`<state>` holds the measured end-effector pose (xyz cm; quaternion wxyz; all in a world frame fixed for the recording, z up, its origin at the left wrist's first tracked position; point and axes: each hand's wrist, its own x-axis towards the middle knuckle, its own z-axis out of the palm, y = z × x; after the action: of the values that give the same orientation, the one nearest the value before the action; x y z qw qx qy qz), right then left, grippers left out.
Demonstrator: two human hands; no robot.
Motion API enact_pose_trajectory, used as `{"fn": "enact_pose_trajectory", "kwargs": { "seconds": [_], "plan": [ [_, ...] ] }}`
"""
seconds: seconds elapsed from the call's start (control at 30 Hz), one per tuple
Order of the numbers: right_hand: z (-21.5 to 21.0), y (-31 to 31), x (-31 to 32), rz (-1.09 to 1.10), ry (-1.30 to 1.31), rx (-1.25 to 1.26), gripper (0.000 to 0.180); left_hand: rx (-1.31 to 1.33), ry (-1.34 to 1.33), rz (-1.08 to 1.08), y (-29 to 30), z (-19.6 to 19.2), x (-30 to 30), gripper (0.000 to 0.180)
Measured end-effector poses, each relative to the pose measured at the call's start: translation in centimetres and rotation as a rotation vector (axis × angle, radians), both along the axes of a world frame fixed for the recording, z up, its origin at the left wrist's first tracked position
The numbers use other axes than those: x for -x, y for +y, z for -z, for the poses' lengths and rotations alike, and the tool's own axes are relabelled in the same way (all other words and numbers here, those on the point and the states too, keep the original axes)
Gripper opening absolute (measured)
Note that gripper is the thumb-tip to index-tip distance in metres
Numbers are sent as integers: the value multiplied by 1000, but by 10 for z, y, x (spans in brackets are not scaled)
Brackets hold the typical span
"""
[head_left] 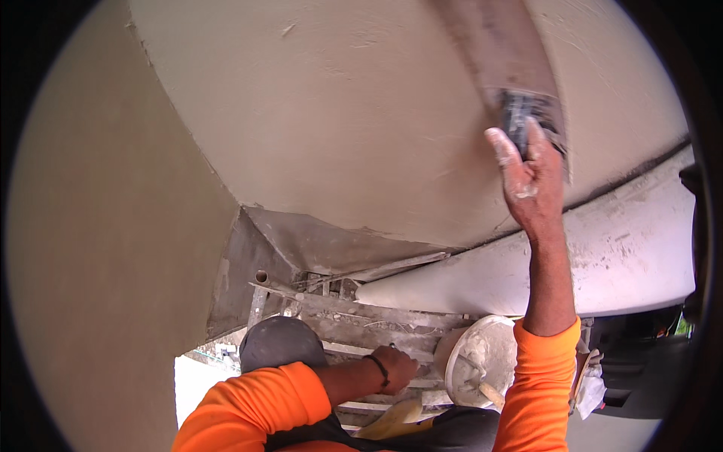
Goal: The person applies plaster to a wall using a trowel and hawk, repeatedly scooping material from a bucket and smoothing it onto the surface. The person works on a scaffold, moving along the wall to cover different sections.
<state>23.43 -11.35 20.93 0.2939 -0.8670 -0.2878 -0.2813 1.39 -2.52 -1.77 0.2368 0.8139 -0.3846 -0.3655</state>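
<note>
My right hand, whitened with plaster on thumb and palm, grips the dark handle of a long plastering trowel. The trowel's broad brownish blade lies against the wall at the upper right, blurred by motion. That wall carries a smooth beige coat with a few fine ridges. Low in the middle, my left hand is closed in a fist beside my dark-clad knee, with a dark band at the wrist. A small dark bit shows by its thumb; what it holds, if anything, is hidden.
A pale bucket with plaster and a wooden-handled tool stands between my arms on slatted planks. A second coated wall meets the first at the left. A white curved surface borders the wall at right.
</note>
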Motion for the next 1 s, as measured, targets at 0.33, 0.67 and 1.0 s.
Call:
{"fn": "enact_pose_trajectory", "kwargs": {
  "seconds": [0.33, 0.67, 1.0],
  "plan": [
    [121, -118, 173, 106, 343, 712, 26, 1053, 742, -753, -8, -33, -23, 63],
    [148, -145, 234, -38, 172, 675, 22, 1170, 1034, -936, -50, -16, 9, 26],
    [165, -300, 285, 417, 689, 811, 33, 1160, 783, -1050, -13, -11, -11, 28]
  ]
}}
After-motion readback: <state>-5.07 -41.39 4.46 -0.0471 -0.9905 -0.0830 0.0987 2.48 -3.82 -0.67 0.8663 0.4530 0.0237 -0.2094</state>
